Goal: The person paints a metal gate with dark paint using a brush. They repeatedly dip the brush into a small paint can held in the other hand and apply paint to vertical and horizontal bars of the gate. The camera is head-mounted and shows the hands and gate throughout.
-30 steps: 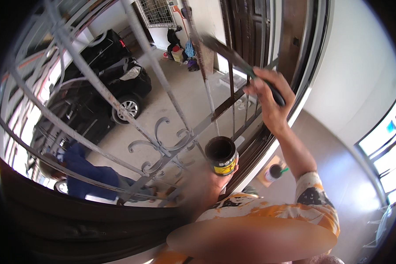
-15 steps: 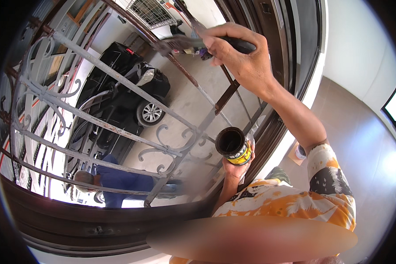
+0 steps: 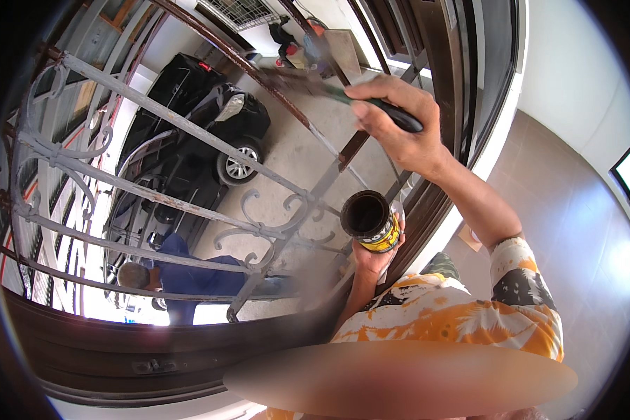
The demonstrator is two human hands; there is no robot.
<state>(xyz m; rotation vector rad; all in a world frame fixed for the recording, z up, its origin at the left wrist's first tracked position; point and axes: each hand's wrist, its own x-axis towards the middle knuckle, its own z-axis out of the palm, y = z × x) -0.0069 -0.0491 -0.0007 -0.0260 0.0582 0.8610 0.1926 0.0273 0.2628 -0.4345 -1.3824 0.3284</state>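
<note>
Slightly lower in the view than half a second ago, the right hand [image 3: 409,148] has turned so that its brush [image 3: 322,88], nearly level then, now slopes down toward the right, while the can [image 3: 381,238] has shifted a little upward. Thumb and fingers of the right hand pinch the brush around its dark handle, the fingers bent and close together. The bristle end is blurred at a slanting brown bar [image 3: 297,116] of the grille [image 3: 182,205]; whether it touches cannot be told. Brown covers the upper stretch of this bar, while its lower stretch is grey, down to the crossbar [image 3: 316,190], which is also part brown and part grey. Below the brush and the right hand, the left hand [image 3: 372,260] holds the can from beneath and the side, fingers curled round it; some of them are hidden behind it. The can is open at the top, tilted toward the camera, dark inside, with a yellow and black label. It stands between the crossbar and the shirt [image 3: 462,308], just beside the dark frame [image 3: 427,227]. Grey scrolls [image 3: 255,233] curl off the grille. Beyond it are a black car [image 3: 182,150] and a person in blue [image 3: 203,278], bent over.
</note>
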